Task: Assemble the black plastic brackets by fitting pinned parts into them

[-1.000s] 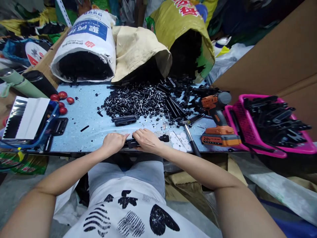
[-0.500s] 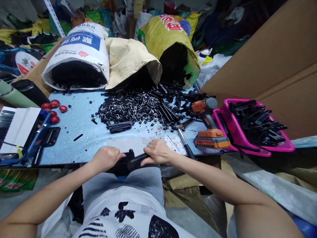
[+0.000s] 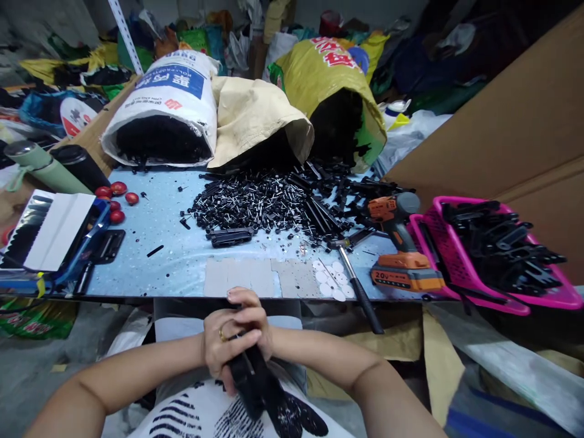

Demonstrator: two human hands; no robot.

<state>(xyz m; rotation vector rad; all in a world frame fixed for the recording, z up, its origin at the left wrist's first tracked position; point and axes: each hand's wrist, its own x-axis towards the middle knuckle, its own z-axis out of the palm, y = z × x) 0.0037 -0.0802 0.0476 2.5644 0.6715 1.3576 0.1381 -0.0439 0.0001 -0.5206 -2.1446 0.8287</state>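
Observation:
Close to my body, below the table's front edge, both hands are together on a long black plastic part (image 3: pixel 250 386). My left hand (image 3: pixel 219 342), with a ring on one finger, is closed around it. My right hand (image 3: pixel 252 313) overlaps the left from the other side, its fingers bent over the part's upper end. The part tilts down toward my shirt, and its upper end is mostly hidden by the fingers. Just beyond the hands, flat grey pieces (image 3: pixel 241 277) lie along the table edge, beside white round discs (image 3: pixel 329 280).
A heap of small black pieces with metal pins (image 3: pixel 255 204) covers the table's middle, before a white sack (image 3: pixel 168 85), a beige sack (image 3: pixel 255 115) and a yellow sack (image 3: pixel 323 73). Rightward are a hammer (image 3: pixel 360 298), a cordless drill (image 3: pixel 401 243) and a pink basket (image 3: pixel 542 298) of black parts.
Both hands have come down and in from the table edge toward my body. They were apart at the two ends of the black part and now overlap, with the part pointing toward me.

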